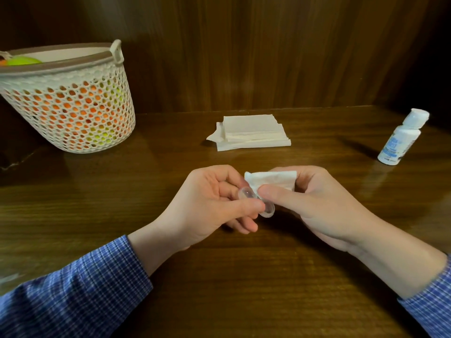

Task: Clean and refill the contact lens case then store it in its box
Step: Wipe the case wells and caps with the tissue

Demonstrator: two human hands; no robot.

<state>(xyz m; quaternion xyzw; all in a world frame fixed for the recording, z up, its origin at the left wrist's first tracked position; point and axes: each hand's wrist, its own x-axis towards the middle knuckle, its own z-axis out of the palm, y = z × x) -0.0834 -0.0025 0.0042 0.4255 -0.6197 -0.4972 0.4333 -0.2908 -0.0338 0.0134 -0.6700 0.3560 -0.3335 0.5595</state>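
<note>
Dark wooden table (219, 301), perhaps panelled wooden wall (244, 57).

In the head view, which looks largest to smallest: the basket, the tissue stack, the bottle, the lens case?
1. Mesh basket
2. Tissue stack
3. White bottle
4. Clear lens case, partly hidden by fingers and nearest the camera, yet plainly smallest.

Your left hand (207, 203) sits near centre, palm turned right, fingers curled, thumb and fingers pinching a small clear plastic contact lens case (256, 202). Your right hand (317, 206) is just beside it, thumb pointing left, pinching a folded white tissue (271, 180) against the case. Both forearms angle in from near corners, blue checked sleeves (73, 289) at wrists.
</note>
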